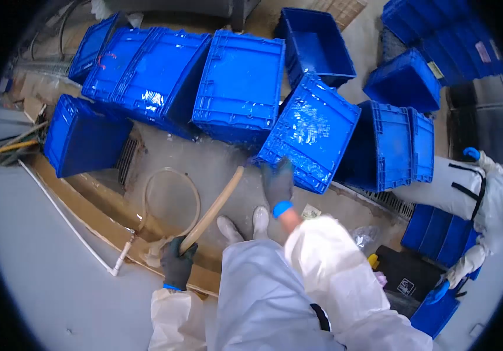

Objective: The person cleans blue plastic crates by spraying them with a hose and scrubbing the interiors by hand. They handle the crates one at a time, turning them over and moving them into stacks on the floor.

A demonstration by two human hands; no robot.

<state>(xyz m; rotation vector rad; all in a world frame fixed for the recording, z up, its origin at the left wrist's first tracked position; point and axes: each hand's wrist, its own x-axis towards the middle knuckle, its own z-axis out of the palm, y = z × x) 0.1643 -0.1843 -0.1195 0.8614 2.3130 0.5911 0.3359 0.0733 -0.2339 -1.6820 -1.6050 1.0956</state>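
My left hand point(178, 263), in a dark glove with a blue cuff, is closed around a tan hose point(213, 207). The hose's free end points up and to the right, towards the crates; no spray can be made out. My right hand point(278, 184), gloved the same way, is at the near left corner of a wet blue crate point(310, 131), with its fingers at the edge and seemingly gripping it. That crate sits at an angle, a shiny wet face towards me. Left of it stands another wet blue crate point(240, 82).
Several more blue crates point(163, 76) line the floor. An open blue crate point(316, 47) lies behind. A floor drain point(125, 161) and a brown trough point(99, 205) are at left, with a white pipe point(70, 219). On the right, a co-worker point(486, 199) wears light coveralls and blue gloves.
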